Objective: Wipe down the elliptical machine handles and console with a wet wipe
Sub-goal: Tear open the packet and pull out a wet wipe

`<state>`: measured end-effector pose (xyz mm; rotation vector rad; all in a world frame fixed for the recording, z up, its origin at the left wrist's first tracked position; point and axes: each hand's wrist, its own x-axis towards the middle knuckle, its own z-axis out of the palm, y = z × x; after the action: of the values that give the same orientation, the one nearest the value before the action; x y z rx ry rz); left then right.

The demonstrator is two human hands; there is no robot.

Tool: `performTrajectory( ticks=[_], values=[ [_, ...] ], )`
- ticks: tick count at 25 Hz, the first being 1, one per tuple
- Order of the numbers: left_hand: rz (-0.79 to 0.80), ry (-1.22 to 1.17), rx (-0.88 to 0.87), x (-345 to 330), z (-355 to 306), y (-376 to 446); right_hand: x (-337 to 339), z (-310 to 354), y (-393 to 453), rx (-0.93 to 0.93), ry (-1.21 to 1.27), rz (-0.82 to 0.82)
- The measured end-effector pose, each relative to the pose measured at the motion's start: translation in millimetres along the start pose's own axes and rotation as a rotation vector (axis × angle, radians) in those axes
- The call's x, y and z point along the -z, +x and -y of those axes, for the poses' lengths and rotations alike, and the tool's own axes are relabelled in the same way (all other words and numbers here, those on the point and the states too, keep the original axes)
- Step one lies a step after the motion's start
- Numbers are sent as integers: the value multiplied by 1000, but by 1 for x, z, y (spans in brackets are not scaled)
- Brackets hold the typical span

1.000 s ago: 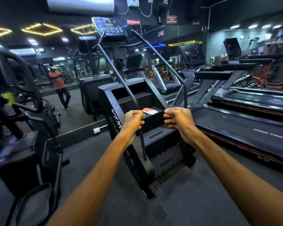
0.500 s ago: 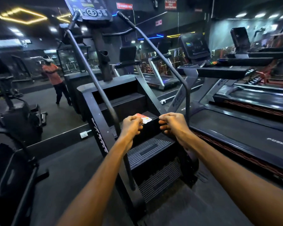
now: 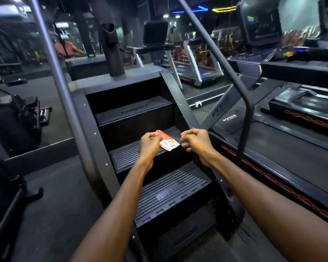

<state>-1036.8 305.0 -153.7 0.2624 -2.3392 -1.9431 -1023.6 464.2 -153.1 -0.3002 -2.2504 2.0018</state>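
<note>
Dim gym, ribbed black step: left hand pinches red-white wipe packet; right hand curled beside it, contact unclear.

Pretty clearly a commercial gym, and a dim one. Right in front there's a black stair-climber machine with ribbed steps and long grey handrails running up both sides. To the right is a row of treadmills, one with "VIVA" printed on its frame, plus console screens. Dark rubber flooring, mirrored walls and coloured neon ceiling strips finish the look.
</note>
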Motion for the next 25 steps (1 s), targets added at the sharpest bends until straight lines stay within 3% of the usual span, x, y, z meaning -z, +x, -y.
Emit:
performTrajectory(
  ticks=[3, 7, 14, 25],
  values=[
    [-71, 134, -16, -29, 22, 84, -4, -16, 83, -36, -37, -12],
    [-49, 345, -75, -59, 41, 158, -14, -39, 175, -81, -66, -11],
    [-87, 506, -8, -95, 83, 300, -57, -91, 328, -92, -260, 67],
    [92, 721, 174, -137, 166, 407, -100, -204, 448, -97, -853, 650]
  ],
)
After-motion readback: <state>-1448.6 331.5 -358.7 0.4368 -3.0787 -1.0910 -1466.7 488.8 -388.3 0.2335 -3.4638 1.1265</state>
